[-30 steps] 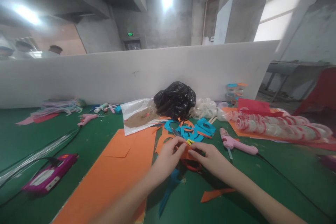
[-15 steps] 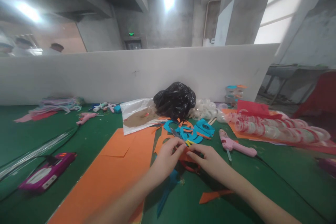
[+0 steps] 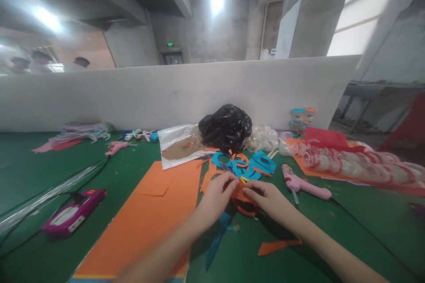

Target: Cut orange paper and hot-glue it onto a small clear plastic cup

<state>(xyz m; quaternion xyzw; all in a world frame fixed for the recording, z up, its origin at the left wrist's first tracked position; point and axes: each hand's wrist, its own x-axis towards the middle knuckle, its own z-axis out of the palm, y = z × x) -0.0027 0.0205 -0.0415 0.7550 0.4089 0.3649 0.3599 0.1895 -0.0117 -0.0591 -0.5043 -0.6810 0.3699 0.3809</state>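
Note:
Both hands meet over the middle of the green table. Between the fingertips of my left hand [image 3: 217,192] and my right hand [image 3: 267,196] is a small piece of orange paper [image 3: 238,192], pinched from either side. Under it lie red-handled scissors [image 3: 245,208], partly hidden by the paper and fingers. Just beyond the hands is a pile of blue paper cut-outs [image 3: 244,169] mixed with orange strips. A blue paper strip [image 3: 217,236] lies below my left hand, and an orange scrap [image 3: 279,246] rests nearer me on the right.
Large orange sheets [image 3: 156,221] cover the table's left middle. A pink glue gun [image 3: 305,187] lies on the right, with another glue gun [image 3: 116,147] at the left. Behind are a black plastic bag [image 3: 227,126] and a white partition [image 3: 199,90]. Stacked clear cups [image 3: 352,166] lie right; a purple power strip [image 3: 75,213] left.
The whole view has shifted slightly, so things appear a little further right. Both hands keep their pinch on the orange paper, and more of the red scissor handle shows below it.

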